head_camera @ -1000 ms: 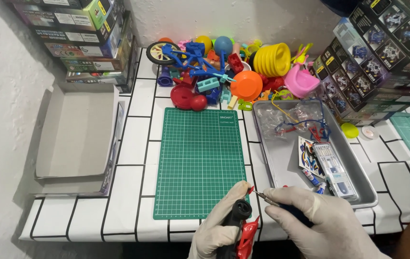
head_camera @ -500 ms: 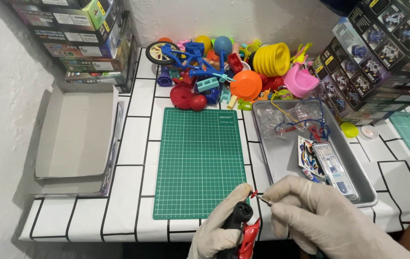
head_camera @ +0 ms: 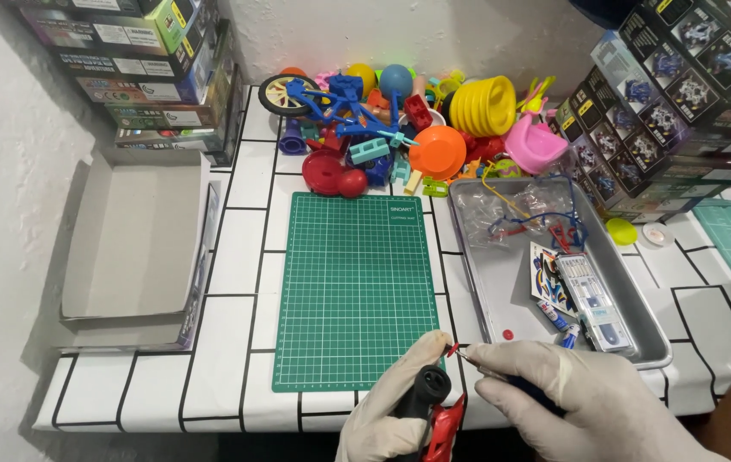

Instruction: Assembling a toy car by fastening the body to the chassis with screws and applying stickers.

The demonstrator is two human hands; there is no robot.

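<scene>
At the bench's (head_camera: 237, 257) left edge, an opened grey cardboard box (head_camera: 130, 231), shallow and matte, lid flap up against the rough white wall. Behind it, in the far left corner, a stack of glossy printed boxes (head_camera: 151, 68). Under everything, white square tiles with dark grout lines. Mid-bench, a green rubbery cutting mat (head_camera: 357, 291), gridded with fine pale lines, reaching almost to the near edge. Along the far edge, a heap of bright plastic toy parts (head_camera: 400, 128): blue spoked bicycle, ribbed yellow coil, orange disc, pink scoop. At the near edge, just off the mat's near right corner, left hand (head_camera: 395, 402) in a thin pale latex glove, fingers clenched around a black-and-red toy part (head_camera: 432, 411), rounded black top, glossy red shell below. Touching it, right hand (head_camera: 571, 402), likewise gloved, fingers pinched on a slim metal tool (head_camera: 472, 359) whose tip grips a tiny red piece (head_camera: 453, 349) above the part. Right of the mat, a shallow brushed-metal tray (head_camera: 502, 282) holding crinkled clear bags, a sticker sheet and a flat transparent case. In the far right corner, more stacked kit boxes (head_camera: 674, 94).
</scene>
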